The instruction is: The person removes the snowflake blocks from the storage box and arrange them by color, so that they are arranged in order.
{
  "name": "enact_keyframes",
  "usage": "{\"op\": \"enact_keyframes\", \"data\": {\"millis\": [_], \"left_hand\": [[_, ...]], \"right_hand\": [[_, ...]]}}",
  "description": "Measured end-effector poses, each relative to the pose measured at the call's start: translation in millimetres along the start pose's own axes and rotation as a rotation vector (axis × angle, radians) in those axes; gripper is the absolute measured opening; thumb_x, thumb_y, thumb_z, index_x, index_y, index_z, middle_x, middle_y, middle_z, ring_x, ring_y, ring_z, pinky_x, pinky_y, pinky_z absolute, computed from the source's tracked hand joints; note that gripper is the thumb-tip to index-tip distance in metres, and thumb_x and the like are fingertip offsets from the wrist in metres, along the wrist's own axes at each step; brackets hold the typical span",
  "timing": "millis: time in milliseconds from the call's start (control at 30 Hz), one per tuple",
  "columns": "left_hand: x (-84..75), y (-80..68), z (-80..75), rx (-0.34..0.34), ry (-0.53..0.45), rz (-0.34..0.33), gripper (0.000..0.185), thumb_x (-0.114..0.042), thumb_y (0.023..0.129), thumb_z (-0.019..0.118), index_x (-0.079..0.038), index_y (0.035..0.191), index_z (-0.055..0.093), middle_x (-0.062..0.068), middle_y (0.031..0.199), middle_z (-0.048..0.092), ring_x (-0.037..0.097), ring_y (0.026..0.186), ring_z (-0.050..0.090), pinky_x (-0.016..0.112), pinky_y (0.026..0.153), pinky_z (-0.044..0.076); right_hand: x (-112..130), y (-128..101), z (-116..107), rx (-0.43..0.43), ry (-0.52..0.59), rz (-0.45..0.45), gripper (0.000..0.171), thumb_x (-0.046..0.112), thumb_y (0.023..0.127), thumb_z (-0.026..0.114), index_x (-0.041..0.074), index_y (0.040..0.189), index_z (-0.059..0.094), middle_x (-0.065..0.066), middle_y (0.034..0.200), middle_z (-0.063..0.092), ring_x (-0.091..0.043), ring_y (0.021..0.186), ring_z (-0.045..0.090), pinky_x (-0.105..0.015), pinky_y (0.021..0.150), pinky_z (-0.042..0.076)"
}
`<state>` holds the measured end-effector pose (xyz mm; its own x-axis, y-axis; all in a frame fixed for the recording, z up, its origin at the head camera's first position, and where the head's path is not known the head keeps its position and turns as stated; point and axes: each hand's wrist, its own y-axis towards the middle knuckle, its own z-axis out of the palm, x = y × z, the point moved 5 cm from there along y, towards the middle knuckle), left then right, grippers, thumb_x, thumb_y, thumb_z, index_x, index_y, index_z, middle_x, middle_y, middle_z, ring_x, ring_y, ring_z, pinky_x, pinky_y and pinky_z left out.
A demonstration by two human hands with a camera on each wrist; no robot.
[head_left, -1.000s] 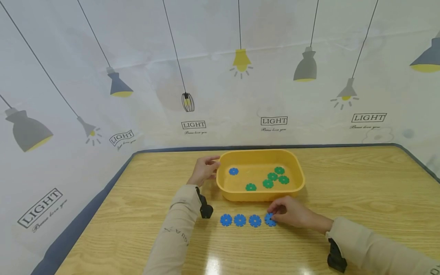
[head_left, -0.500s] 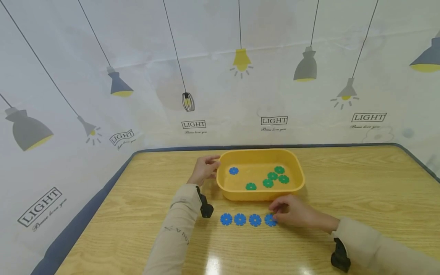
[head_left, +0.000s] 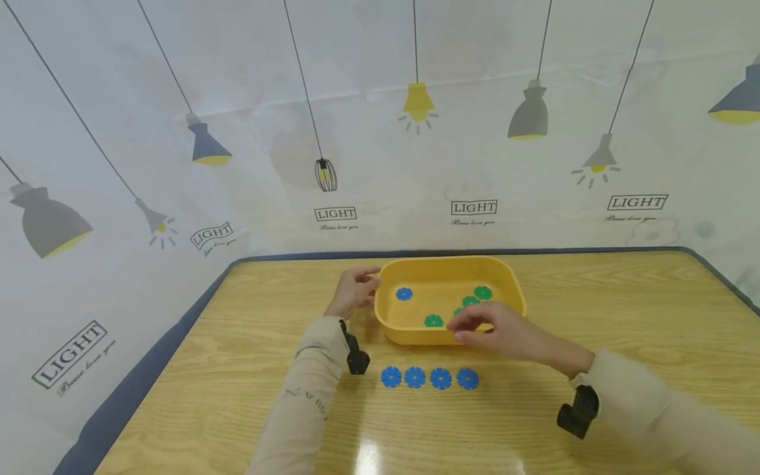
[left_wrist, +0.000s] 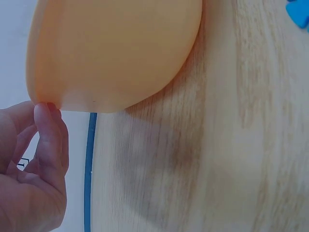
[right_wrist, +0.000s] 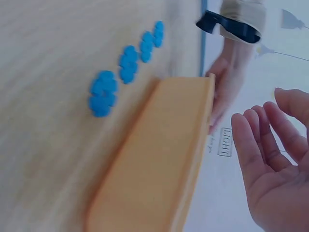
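Note:
A row of several blue notched discs (head_left: 441, 379) lies flat on the table in front of a yellow plastic bin (head_left: 415, 337). Inside the bin are one blue disc (head_left: 404, 294) and several green discs (head_left: 434, 320), some partly covered by my right hand (head_left: 505, 330). That hand hovers at the bin's near rim; its thumb and fingers stand apart, holding nothing in the right wrist view. At the bin's left end, my left hand (head_left: 352, 293) rests its fingertips (left_wrist: 46, 113) against the outside near the rim; no finger shows inside.
The wooden table (head_left: 249, 369) has a dark blue border along the back. A pale wall covering (head_left: 380, 158) printed with lamps rises behind it. Black wrist cameras are strapped to both sleeves.
My right hand has let go of the rightmost blue disc in the row and moved up to the bin's near rim. My left hand stays at the bin.

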<state>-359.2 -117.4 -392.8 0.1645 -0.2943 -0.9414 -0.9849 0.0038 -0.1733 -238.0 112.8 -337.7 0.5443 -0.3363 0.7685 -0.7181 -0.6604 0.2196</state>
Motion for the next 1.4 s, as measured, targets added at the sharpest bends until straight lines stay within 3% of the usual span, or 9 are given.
{"op": "enact_keyframes", "data": {"millis": [200,367,533,700,967,1133,1400], "left_hand": [[0.2,-0.6,0.1,-0.007,0.002,-0.005,0.033,-0.012,0.086,0.058,-0.012,0.119,0.058,0.012,0.101,0.058,0.022,0.083,0.061,0.026,0.057,0.051],[-0.6,-1.1,0.2,-0.004,0.0,-0.003,0.033,-0.012,0.086,0.058,-0.012,0.119,0.058,0.012,0.101,0.058,0.024,0.084,0.061,0.025,0.056,0.051],[1.5,-0.1,-0.2,0.002,-0.008,-0.007,0.033,-0.012,0.086,0.057,-0.012,0.119,0.057,0.012,0.101,0.057,0.027,0.088,0.06,0.025,0.056,0.051],[3.0,1.4,0.1,0.008,-0.015,-0.01,0.033,-0.012,0.086,0.057,-0.012,0.119,0.058,0.012,0.101,0.058,0.027,0.088,0.061,0.025,0.057,0.051],[1.1,0.5,-0.2,0.016,-0.027,0.015,0.033,-0.012,0.087,0.057,-0.011,0.119,0.057,0.012,0.1,0.058,0.027,0.088,0.061,0.023,0.055,0.05],[1.7,1.0,0.1,0.023,-0.026,0.0,0.033,-0.013,0.087,0.057,-0.011,0.119,0.057,0.012,0.101,0.058,0.029,0.09,0.06,0.024,0.056,0.05],[2.5,2.5,-0.7,0.019,-0.031,-0.012,0.033,-0.012,0.086,0.058,-0.012,0.119,0.058,0.011,0.1,0.058,0.03,0.092,0.059,0.022,0.054,0.049]], "right_hand": [[6,26,-15,-0.042,0.066,0.045,0.023,0.014,0.089,0.054,-0.002,0.104,0.06,-0.006,0.089,0.061,-0.014,0.073,0.055,-0.028,0.063,0.049],[-3,50,-18,-0.077,0.012,0.118,0.025,0.019,0.088,0.056,0.001,0.106,0.06,-0.006,0.091,0.062,-0.015,0.075,0.057,-0.027,0.063,0.051],[-14,73,-11,-0.05,0.032,0.212,0.027,0.022,0.088,0.055,0.005,0.108,0.059,-0.005,0.097,0.061,-0.017,0.083,0.057,-0.028,0.069,0.051],[-29,94,-2,-0.027,0.052,0.251,0.027,0.018,0.088,0.056,0.002,0.111,0.057,-0.009,0.096,0.06,-0.018,0.083,0.058,-0.033,0.07,0.051],[-55,116,11,0.05,0.082,0.323,0.04,0.014,0.089,0.054,-0.006,0.122,0.045,-0.016,0.1,0.057,-0.034,0.094,0.054,-0.042,0.076,0.048],[-66,124,18,0.083,0.061,0.393,0.045,0.013,0.088,0.054,-0.009,0.125,0.04,-0.022,0.113,0.052,-0.03,0.101,0.053,-0.039,0.078,0.048],[-70,134,21,0.089,-0.082,0.361,0.048,0.015,0.088,0.054,-0.012,0.125,0.04,-0.027,0.123,0.045,-0.035,0.113,0.044,-0.04,0.088,0.042]]}}
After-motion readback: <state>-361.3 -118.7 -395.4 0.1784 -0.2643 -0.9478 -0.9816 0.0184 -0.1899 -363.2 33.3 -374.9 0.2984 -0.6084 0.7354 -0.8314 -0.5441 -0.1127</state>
